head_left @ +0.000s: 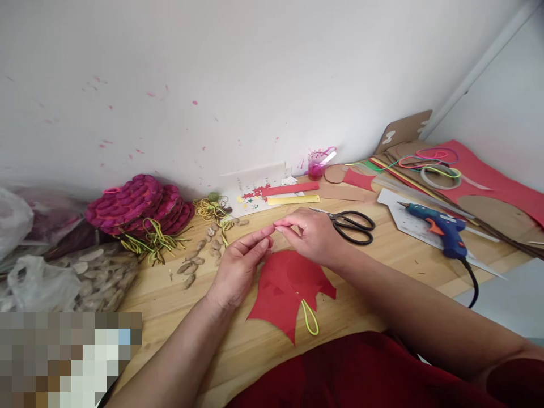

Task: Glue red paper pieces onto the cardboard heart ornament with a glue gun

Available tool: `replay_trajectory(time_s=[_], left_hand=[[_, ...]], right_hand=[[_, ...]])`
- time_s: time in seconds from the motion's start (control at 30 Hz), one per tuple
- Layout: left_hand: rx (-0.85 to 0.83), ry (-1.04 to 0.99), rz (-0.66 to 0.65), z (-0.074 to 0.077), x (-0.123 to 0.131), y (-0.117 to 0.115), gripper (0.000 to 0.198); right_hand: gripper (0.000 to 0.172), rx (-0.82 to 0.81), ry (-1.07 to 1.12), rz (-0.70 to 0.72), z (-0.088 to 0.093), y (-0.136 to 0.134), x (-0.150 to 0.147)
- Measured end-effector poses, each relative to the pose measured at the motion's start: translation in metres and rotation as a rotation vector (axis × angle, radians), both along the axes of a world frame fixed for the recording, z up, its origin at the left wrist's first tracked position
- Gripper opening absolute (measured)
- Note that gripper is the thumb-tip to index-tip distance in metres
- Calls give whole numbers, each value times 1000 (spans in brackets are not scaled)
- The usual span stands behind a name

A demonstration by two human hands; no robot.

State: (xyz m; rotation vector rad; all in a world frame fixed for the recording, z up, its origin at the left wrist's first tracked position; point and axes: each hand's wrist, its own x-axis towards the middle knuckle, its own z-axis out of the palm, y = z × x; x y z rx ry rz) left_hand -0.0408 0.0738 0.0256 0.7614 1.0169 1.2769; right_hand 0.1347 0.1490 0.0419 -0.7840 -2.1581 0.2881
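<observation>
My left hand (240,263) and my right hand (310,233) meet fingertip to fingertip above the table. Each is closed in a pinch, and whatever lies between the fingers is too small to make out. Just below them a red paper cutout (276,300) with pointed corners lies flat, its upper edge partly hidden by my hands. From its middle a yellow cord loop (311,318) reaches toward me. Black-handled scissors (355,225) rest right behind my right hand, which covers part of them.
Peanuts (190,266) lie scattered on the left, beside stacked magenta discs (127,205) and plastic bags (46,283). Paper strips (293,199) and a cup of pink liquid (317,164) are at the back. A blue glue gun (444,226) lies right, near a tape roll (440,177).
</observation>
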Motion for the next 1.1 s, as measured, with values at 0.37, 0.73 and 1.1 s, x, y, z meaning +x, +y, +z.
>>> replay_trajectory(time_s=[0.37, 0.73, 1.1], left_hand=[[411, 582, -3, -1, 0, -4, 37], [115, 162, 31, 8, 4, -7, 39], [40, -36, -11, 7, 0, -8, 41]], right_hand=[[11, -324, 82, -47, -2, -1, 0], [15, -362, 130, -31, 3, -2, 1], [10, 62, 134, 71, 9, -1, 3]])
